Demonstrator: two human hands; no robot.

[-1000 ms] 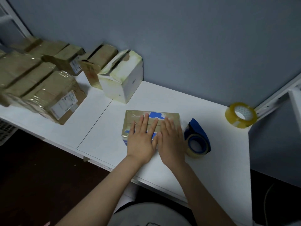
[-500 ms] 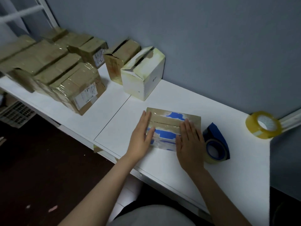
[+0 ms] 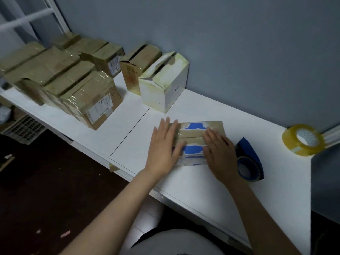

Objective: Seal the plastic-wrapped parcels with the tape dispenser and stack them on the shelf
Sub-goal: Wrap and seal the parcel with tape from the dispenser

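**Operator:** Which step is in hand, and where is the parcel?

**Manual:** The parcel [image 3: 195,134] lies flat on the white surface [image 3: 202,184], near its front edge and just left of the blue dispenser [image 3: 248,163]. The step appears to be pressing the tape down. The left hand [image 3: 163,146] covers the parcel's left end. The right hand [image 3: 219,156] covers its right end. Neither grip is closed on anything: both are wide, with fingers straight and palms flat on the top.

**Operator:** How is it done well?

**Manual:** Press along the seam from the middle outward to each end, so that air and creases leave the film. Carry the pressure over the edges, where tape is most likely to lift. Steady the parcel against sliding, as the surface looks smooth. Lift only when both ends lie flat.

**Operator:** How does the parcel look?

**Manual:** It is a low brown box, wider than deep, under glossy clear film. A tape strip runs lengthwise across the top between the hands. Torn patches show blue beside white at the far edge and on the near side. The film looks wrinkled there, so expect a slippery hold. A stack [image 3: 73,83] of wrapped parcels stands at the far left, well apart.
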